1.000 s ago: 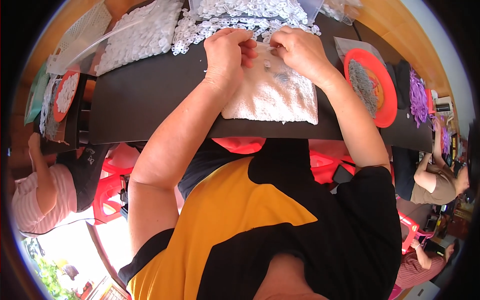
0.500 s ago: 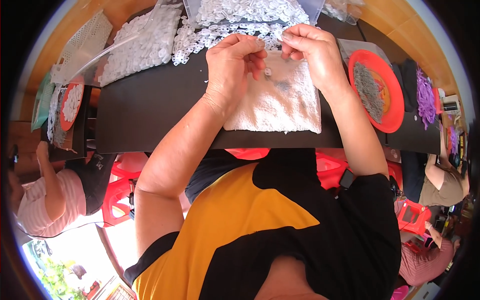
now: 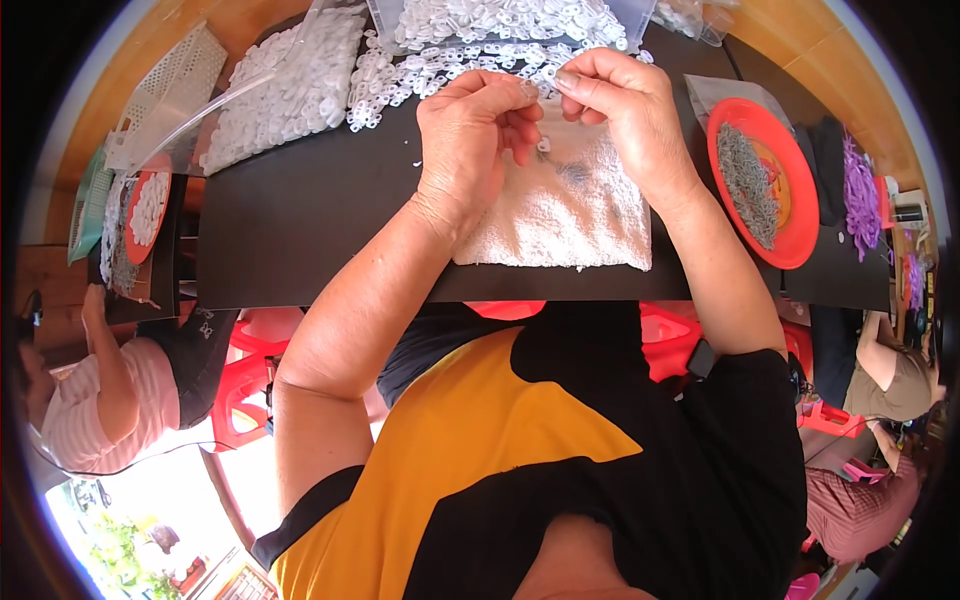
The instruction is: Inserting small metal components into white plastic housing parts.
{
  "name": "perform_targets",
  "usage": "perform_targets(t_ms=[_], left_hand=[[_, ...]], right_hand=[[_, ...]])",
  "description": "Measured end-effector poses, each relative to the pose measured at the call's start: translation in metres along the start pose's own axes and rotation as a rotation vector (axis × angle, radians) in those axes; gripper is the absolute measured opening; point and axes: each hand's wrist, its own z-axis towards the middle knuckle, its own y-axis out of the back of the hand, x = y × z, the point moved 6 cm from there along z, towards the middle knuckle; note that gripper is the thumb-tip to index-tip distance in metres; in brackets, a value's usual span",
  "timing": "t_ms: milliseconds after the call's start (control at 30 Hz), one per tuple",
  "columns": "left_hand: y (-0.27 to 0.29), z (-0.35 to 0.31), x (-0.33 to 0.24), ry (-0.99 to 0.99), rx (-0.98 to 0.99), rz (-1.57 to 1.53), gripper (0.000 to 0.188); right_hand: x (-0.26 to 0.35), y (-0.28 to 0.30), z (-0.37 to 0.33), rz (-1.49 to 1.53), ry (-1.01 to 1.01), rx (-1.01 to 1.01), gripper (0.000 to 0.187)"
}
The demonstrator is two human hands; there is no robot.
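My left hand [image 3: 468, 135] is raised over a white towel [image 3: 550, 230], thumb and index finger pinched together and the other fingers curled. My right hand [image 3: 628, 112] faces it a short gap away, its thumb and index fingertips also pressed together. Whatever either pinch holds is too small to make out. Beneath the hands, a small white plastic piece [image 3: 543, 145] lies on the towel beside a small grey patch [image 3: 572, 173]. Just beyond the fingertips, many loose white plastic pieces [image 3: 440, 72] are spread over the dark table [image 3: 310, 220].
A clear bin [image 3: 510, 22] of white pieces stands at the back, with a full plastic bag [image 3: 285, 85] left of it. At right, a red plate [image 3: 797, 235] holds small grey parts [image 3: 745, 185]. People sit at both sides, including one in a striped shirt [image 3: 150, 385].
The whole view has shifted slightly to the right. My right fingertips have come a little closer to the left ones. Both hands keep their pinched pose above the towel.
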Motion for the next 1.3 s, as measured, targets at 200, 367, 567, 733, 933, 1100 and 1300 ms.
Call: perform_targets(t_ms=[200, 367, 567, 733, 933, 1100, 1300], left_hand=[[0.0, -0.001, -0.001, -0.026, -0.011, 0.023, 0.008], [-0.001, -0.002, 0.0, -0.029, -0.021, 0.039, 0.008], [-0.009, -0.005, -0.004, -0.061, 0.068, 0.055, 0.01], [-0.016, -0.007, -0.01, -0.176, 0.16, 0.117, 0.021], [-0.022, -0.008, -0.014, -0.272, 0.249, 0.251, 0.031], [-0.025, -0.013, -0.018, -0.366, 0.242, 0.35, 0.032], [-0.024, -0.017, -0.021, -0.37, 0.222, 0.345, 0.028]], right_hand=[[0.0, -0.002, -0.002, -0.099, 0.081, -0.046, 0.011], [0.005, -0.003, -0.006, -0.33, 0.297, -0.073, 0.012], [0.002, 0.0, -0.002, -0.002, 0.02, 0.053, 0.014], [-0.001, 0.011, 0.001, 0.043, -0.041, 0.105, 0.019], [-0.001, 0.011, 0.002, 0.099, -0.064, 0.309, 0.018], [-0.002, 0.01, 0.0, 0.129, -0.105, 0.349, 0.018], [0.003, 0.007, -0.004, 0.101, -0.083, 0.365, 0.021]])
